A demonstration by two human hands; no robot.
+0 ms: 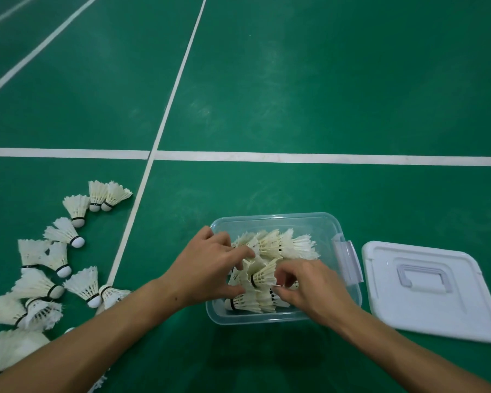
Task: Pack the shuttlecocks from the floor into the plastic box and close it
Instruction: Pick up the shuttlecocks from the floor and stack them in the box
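A clear plastic box (318, 222) stands open on the green floor and holds several white feather shuttlecocks (284, 245). Both hands are over the box. My left hand (207, 268) reaches in from the left with fingers spread and curved among the shuttlecocks. My right hand (309, 287) comes in from the right, its fingers curled near a shuttlecock (262, 276) lying between the two hands. I cannot tell whether either hand grips it. Several more shuttlecocks (57, 251) lie scattered on the floor at the left.
The box's white lid (442, 310) lies flat on the floor just right of the box, handle side up. A latch (347, 260) hangs on the box's right wall. White court lines (295, 157) cross the floor beyond the box.
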